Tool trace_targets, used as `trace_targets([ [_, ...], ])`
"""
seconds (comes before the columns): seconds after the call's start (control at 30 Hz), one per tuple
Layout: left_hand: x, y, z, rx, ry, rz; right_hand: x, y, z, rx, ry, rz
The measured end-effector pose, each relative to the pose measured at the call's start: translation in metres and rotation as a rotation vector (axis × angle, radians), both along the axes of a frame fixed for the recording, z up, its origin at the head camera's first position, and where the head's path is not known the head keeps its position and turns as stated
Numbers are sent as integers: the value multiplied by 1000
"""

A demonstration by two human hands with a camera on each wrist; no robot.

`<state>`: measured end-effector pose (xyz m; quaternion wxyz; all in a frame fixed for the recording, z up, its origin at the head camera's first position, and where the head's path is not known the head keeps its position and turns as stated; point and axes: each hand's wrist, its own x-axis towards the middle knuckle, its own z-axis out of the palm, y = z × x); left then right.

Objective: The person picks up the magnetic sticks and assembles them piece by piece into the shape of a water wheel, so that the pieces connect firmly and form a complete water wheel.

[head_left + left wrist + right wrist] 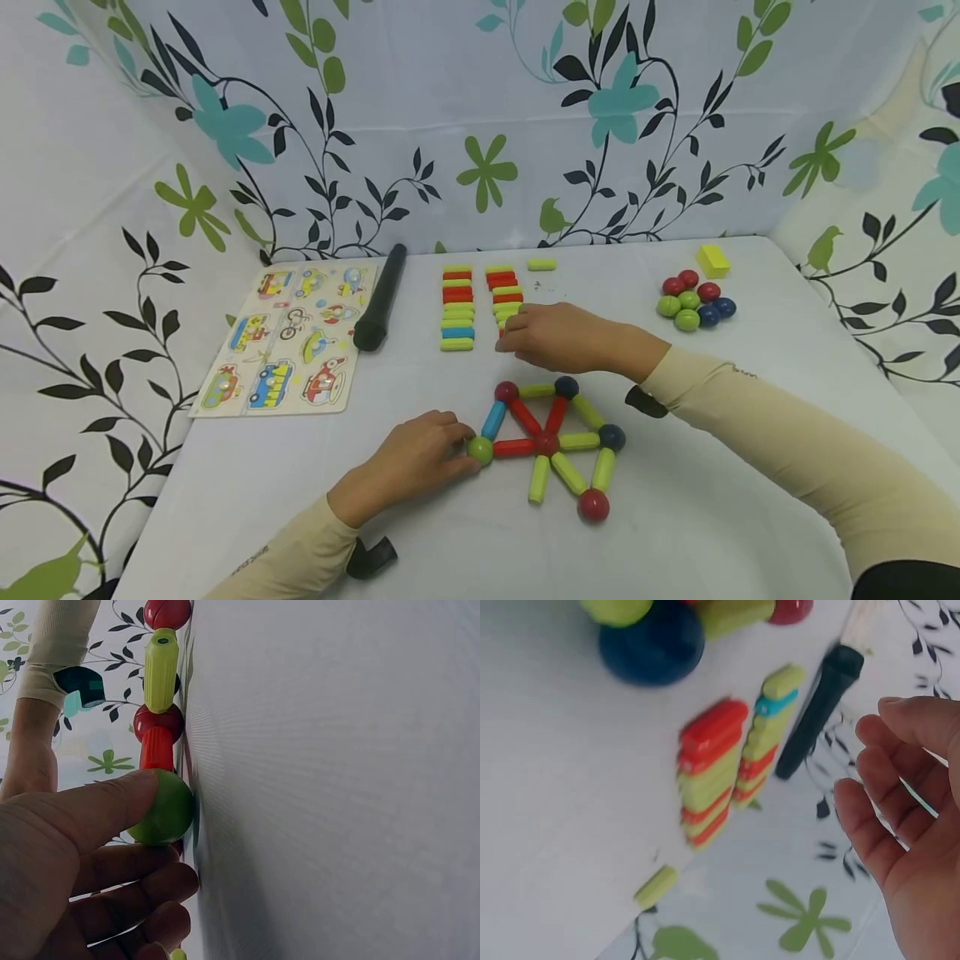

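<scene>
My left hand (418, 455) pinches a green ball (171, 814) at the left corner of a flat structure of coloured sticks and balls. From this ball a red stick (514, 448) runs to the central red ball (547, 442), and a blue stick (492, 420) to another red ball (507, 392). One green stick (538, 480) has a free lower end. Over the right column of sticks (501, 280) hovers my right hand (562, 335), hiding its near end. In the right wrist view, its fingers (870, 832) are loosely bent with nothing between them.
A second column of sticks (457, 308) lies to the left, and a lone green stick (542, 264) behind. Loose balls (688, 301) and a yellow block (712, 261) are at the back right. A dark microphone (380, 300) touches a picture puzzle board (247, 367).
</scene>
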<state>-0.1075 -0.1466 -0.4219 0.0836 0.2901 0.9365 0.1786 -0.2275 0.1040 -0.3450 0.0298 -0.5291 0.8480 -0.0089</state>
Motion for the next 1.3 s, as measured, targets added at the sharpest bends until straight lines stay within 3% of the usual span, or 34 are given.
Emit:
trace_targets([
  [0.17, -1, 0, 2, 3, -30, -6, -2, 21, 1, -25, -82, -119],
  [0.5, -1, 1, 2, 18, -29, -69, 12, 9, -30, 50, -155, -12],
  [0.7, -2, 4, 1, 5, -12, -69, 15, 16, -32, 40, -178, -55],
  [0.83, -2, 4, 0, -4, -14, -66, 8, 44, -23, -56, -177, -154],
  [0.97, 0, 5, 0, 2, -15, -63, -2, 86, -16, -128, -97, -328],
  [1.1, 0, 5, -1, 2, -9, -56, -18, 133, -15, -121, -6, -548],
  [1.3, -1, 6, -2, 6, -7, -66, -44, 192, -24, -70, -61, -821],
])
